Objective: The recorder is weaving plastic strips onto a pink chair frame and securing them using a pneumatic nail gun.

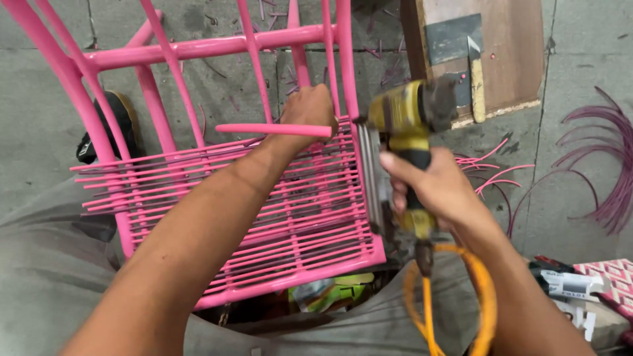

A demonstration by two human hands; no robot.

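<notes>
Looking down, I am seeing a grey concrete floor littered with pink offcuts, a bundle of purple-pink cord curving at the right and a brown wooden board lying at the top. A pink chair frame is tilting across my lap, its seat woven from pink strips.

I am stretching my left hand forward over the seat, arm extended, fingers clenched around one end of a short pink strip. That strip is lying with its long axis left to right, level, its free end pointing left, just above the woven rows near the frame's right upright.

I am bending my right hand at the wrist, fingers wrapped tight around the handle of a yellow pneumatic nail gun. Its body is running upward, away from me, its head just beside the frame's right rail, while an orange air hose is looping down from the handle's base.
</notes>
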